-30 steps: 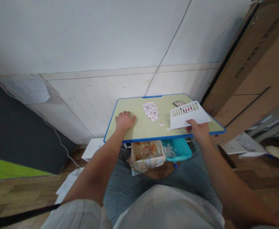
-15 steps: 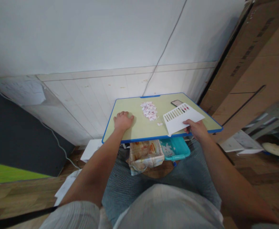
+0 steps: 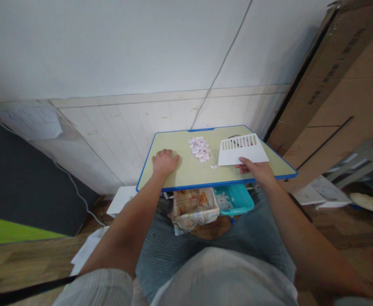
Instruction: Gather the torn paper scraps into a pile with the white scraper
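My right hand (image 3: 256, 170) grips the near edge of a white card (image 3: 243, 155) with a row of slots cut along its far side, thumb on top and fingers beneath. The card is held over the right part of the small table (image 3: 186, 170), hiding most of the phone (image 3: 234, 136) behind it. Flat on the table's left side rests my left hand (image 3: 165, 162), fingers spread, holding nothing. Between the hands lies a heap of small white and pink paper pieces (image 3: 200, 148), with a few loose bits (image 3: 213, 167) nearer the front edge.
Below the front edge sit a lined box (image 3: 195, 208) and a turquoise tray (image 3: 237, 206) with white scraps in it. A wall (image 3: 125, 140) stands behind the table, a large cardboard box (image 3: 326, 97) to the right. A cable (image 3: 221, 68) hangs down the wall.
My right hand has turned the white card so its slotted side now lies nearly level, covering more of the phone. The left hand has stayed in place.
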A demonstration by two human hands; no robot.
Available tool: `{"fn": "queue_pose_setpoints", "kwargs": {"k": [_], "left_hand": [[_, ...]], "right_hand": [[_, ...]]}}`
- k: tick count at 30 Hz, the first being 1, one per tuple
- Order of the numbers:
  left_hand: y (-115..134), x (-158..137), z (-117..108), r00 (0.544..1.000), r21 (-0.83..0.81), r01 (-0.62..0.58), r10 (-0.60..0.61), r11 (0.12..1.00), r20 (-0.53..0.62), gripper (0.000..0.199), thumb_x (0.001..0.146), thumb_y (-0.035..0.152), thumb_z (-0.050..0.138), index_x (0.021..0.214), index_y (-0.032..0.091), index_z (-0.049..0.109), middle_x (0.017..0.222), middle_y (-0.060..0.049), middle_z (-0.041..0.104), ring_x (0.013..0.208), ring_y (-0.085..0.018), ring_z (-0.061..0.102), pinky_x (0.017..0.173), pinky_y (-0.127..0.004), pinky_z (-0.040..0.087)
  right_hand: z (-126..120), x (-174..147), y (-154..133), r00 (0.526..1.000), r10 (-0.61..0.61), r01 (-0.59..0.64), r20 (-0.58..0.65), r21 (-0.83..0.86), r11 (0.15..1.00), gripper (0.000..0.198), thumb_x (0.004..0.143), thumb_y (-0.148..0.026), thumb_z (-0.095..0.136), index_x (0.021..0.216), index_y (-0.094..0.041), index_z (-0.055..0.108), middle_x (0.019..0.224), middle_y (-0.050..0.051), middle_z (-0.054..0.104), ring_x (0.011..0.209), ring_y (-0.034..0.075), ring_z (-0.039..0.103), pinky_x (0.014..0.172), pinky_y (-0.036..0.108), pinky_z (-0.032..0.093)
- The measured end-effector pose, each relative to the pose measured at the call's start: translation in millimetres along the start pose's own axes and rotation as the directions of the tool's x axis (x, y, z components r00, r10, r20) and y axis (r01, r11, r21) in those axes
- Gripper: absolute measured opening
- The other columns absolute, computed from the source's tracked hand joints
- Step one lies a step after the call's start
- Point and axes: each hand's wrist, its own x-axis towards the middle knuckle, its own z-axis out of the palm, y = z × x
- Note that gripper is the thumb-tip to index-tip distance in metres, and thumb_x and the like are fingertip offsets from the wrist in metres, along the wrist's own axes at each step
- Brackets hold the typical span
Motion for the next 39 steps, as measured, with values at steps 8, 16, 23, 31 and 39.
{"fn": "queue_pose_setpoints", "kwargs": {"k": [8, 16, 23, 31, 39], "left_hand": [[-1, 0, 2, 1.000, -0.011, 0.001, -0.001, 1.000, -0.012, 0.058, 0.114, 0.052, 0.050, 0.156, 0.020, 0.075, 0.171, -0.022, 0.070, 0.161, -0.043, 0.060, 0.131, -0.061, 0.048], [-1, 1, 2, 1.000, -0.011, 0.003, -0.003, 1.000, 0.005, 0.062, 0.115, 0.053, 0.049, 0.160, 0.018, 0.072, 0.173, -0.022, 0.069, 0.162, -0.043, 0.058, 0.132, -0.061, 0.047], [-1, 0, 2, 1.000, -0.011, 0.006, -0.006, 1.000, -0.004, 0.060, 0.115, 0.053, 0.050, 0.158, 0.019, 0.074, 0.171, -0.021, 0.070, 0.161, -0.043, 0.059, 0.131, -0.061, 0.048], [1, -1, -1, 1.000, -0.002, 0.013, -0.013, 1.000, 0.000, 0.057, 0.115, 0.052, 0.050, 0.157, 0.022, 0.075, 0.170, -0.021, 0.070, 0.160, -0.043, 0.060, 0.130, -0.060, 0.048], [0, 0, 1, 1.000, -0.010, 0.007, -0.007, 1.000, -0.002, 0.058, 0.116, 0.051, 0.050, 0.158, 0.020, 0.074, 0.171, -0.022, 0.070, 0.162, -0.043, 0.059, 0.132, -0.062, 0.047]], "right_hand": [[3, 5, 6, 1.000, 0.007, -0.009, -0.024, -0.074, 0.997, 0.048, 0.068, -0.054, 0.096, 0.098, -0.023, 0.075, 0.073, 0.007, 0.082, 0.052, 0.021, 0.068, 0.051, 0.033, 0.060], [-2, 5, 7, 0.996, 0.000, -0.007, -0.092, -0.077, 0.997, 0.036, 0.067, -0.046, 0.085, 0.091, -0.024, 0.070, 0.063, 0.004, 0.075, 0.047, 0.018, 0.060, 0.044, 0.029, 0.048], [-4, 3, 5, 0.995, -0.001, -0.008, -0.099, -0.086, 0.996, 0.031, 0.066, -0.046, 0.081, 0.084, -0.026, 0.067, 0.056, 0.001, 0.069, 0.044, 0.017, 0.053, 0.042, 0.029, 0.043], [-5, 1, 4, 0.999, 0.015, -0.019, -0.036, -0.092, 0.996, 0.029, 0.065, -0.045, 0.082, 0.081, -0.026, 0.066, 0.055, 0.001, 0.068, 0.046, 0.018, 0.053, 0.043, 0.030, 0.045], [-8, -3, -3, 1.000, 0.022, -0.022, 0.005, -0.026, 0.999, 0.034, 0.062, -0.045, 0.081, 0.087, -0.027, 0.067, 0.056, -0.003, 0.063, 0.044, 0.017, 0.050, 0.040, 0.031, 0.041]]}}
